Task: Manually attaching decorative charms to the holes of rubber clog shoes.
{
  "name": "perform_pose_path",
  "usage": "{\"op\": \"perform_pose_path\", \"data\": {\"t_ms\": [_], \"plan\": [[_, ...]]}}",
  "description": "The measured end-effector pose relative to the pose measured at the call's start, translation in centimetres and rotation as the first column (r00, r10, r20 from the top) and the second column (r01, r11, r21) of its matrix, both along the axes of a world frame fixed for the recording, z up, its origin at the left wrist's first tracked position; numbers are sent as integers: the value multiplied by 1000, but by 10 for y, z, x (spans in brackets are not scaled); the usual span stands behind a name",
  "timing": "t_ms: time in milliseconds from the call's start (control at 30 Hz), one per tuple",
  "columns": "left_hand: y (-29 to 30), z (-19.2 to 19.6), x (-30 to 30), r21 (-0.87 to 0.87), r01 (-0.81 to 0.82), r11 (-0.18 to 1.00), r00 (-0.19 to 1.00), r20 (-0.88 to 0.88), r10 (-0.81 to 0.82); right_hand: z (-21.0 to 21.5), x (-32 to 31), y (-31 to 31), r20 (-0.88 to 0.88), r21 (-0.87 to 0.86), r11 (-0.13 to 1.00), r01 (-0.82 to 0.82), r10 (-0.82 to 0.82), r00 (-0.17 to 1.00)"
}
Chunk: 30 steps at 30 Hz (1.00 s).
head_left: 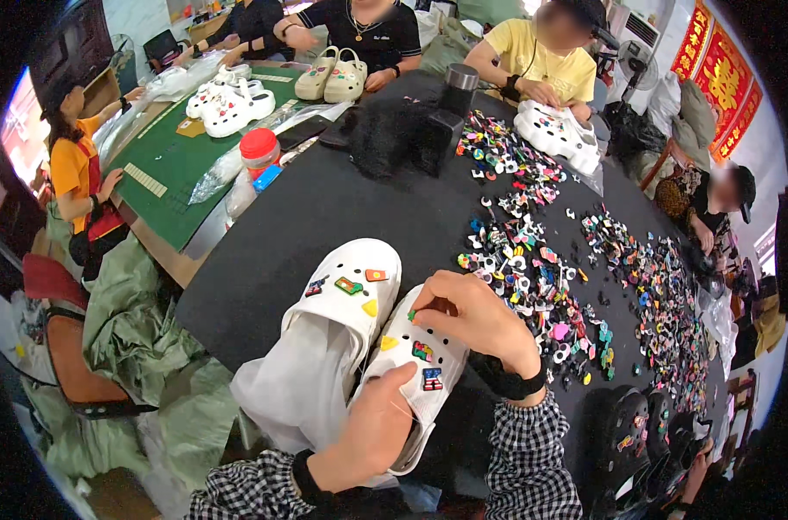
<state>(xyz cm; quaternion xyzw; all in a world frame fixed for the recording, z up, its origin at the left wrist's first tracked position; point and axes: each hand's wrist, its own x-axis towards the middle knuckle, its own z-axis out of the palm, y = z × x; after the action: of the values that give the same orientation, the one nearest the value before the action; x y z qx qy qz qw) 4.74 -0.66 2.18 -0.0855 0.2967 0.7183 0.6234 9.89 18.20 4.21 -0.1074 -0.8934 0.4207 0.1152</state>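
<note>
A pair of white clogs with holes lies on the black table before me. The left clog (381,260) has several colourful charms on its toe, and a translucent white bag (294,381) comes out of its opening. My left hand (368,433) grips the right clog (402,329), with the thumb laid over its upper. That clog carries a yellow charm (389,344), a red-and-green charm (422,350) and a red, white and blue charm (433,379). Above its toe, my right hand (485,321) pinches a small green charm (412,316) between thumb and fingertips.
Loose charms (524,269) spread over the right of the table. A dark steel-topped cup (460,82) stands at the back. Black clogs (623,442) sit at lower right. People work around; one in yellow handles a white clog (554,134). A red-lidded jar (259,149) stands left.
</note>
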Motion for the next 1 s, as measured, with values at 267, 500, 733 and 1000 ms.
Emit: {"op": "perform_pose_path", "data": {"t_ms": [267, 500, 733, 1000], "plan": [[5, -9, -4, 25, -12, 1000, 987, 160, 8, 13, -5, 7, 139, 6, 999, -49, 48, 989], [3, -15, 1, 105, -83, 991, 974, 220, 58, 24, -21, 17, 291, -20, 979, -201, 198, 936], [3, -16, 1, 110, -98, 989, 972, 222, 71, 21, -33, 27, 337, 147, 939, -312, 249, 908], [4, -15, 3, 52, -70, 996, 989, 137, 62, 29, -56, 44, 690, -137, 942, -305, 312, 653]]}}
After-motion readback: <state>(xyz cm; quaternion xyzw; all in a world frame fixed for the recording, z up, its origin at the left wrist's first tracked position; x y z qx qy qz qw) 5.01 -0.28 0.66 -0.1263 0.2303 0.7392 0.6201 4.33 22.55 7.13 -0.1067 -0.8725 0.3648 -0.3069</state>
